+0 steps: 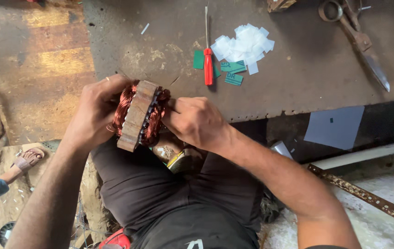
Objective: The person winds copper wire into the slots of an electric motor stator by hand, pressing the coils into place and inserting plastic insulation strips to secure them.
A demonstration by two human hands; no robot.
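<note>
Both hands [95,115] [197,122] hide much of the stator [139,115].

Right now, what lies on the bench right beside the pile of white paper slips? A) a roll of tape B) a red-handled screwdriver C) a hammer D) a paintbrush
B: a red-handled screwdriver lies on the bench just left of the white paper slips, above the motor stator held in both hands.
</note>
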